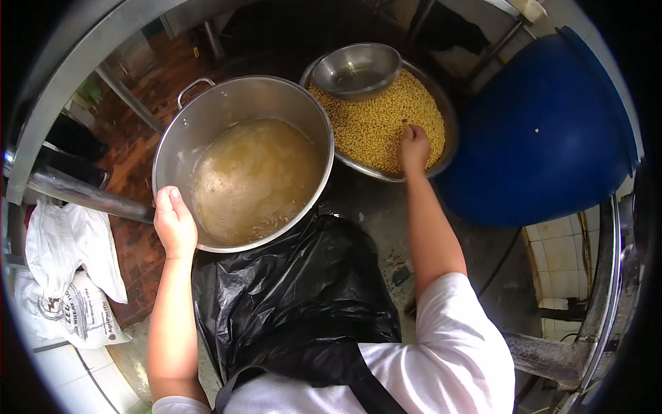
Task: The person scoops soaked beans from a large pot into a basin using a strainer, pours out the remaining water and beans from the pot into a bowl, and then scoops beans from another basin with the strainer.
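Observation:
A large steel pot with cloudy brownish liquid stands in front of me, tilted slightly my way. My left hand is closed at the pot's left side, where the handle it seems to grip is hidden. To the right, a wide metal basin is heaped with yellow beans. My right hand is over the right part of the heap with its fingers pinched together. What they hold, if anything, is too small to name. A steel bowl rests on the beans at the back.
A big blue plastic barrel leans at the right beside the basin. White printed sacks lie at the left. A metal table leg runs toward the pot. A black plastic apron covers my lap.

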Motion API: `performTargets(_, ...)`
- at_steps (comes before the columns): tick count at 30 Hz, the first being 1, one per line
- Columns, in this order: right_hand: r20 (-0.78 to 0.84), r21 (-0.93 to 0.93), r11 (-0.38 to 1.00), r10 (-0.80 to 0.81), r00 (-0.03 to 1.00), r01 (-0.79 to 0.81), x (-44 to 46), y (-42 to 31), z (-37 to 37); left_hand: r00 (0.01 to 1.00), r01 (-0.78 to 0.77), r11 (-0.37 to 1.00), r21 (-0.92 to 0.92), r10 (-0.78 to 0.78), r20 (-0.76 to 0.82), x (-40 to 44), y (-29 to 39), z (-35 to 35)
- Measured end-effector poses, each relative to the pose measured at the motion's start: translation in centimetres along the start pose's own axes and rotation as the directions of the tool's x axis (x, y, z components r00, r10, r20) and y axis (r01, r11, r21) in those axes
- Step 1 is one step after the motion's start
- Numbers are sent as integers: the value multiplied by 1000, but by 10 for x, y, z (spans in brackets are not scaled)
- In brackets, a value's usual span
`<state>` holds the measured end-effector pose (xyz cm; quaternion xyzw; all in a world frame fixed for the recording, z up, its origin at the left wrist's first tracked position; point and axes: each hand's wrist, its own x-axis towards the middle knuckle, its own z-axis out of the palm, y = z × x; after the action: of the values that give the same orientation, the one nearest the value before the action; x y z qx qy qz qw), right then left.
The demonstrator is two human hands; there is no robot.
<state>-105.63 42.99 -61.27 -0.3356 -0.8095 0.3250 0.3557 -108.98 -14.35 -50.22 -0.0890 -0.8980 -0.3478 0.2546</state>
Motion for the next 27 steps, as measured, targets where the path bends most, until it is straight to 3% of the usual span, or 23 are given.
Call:
performTargets(1,-42,-191,980,-74,996,64,1,7,-6,1000,4,1000,1,-4,-1,0,1,-1)
performTargets(5,-11,-296,928,-240,971,226,15,-6,-12,1000,0,1000,-1,0,12,2,4,-1)
performTargets(11,148,-462,808,-338,930,367,33,-15,6,999,30,1000,-9,-30,11,2,-2,1)
performTargets(21,174,-458,785,-381,908,417,35,8,2,1000,27,999,-24,-27,-2,1,4,0)
performTargets(23,104,-276,852,-433,895,444,39,14,1,1000,16,1000,-19,-16,-10,1,3,1)
performTargets(27,78,-227,918,-317,945,326,24,-6,-37,1000,13,1000,-20,-13,-3,0,6,-1)
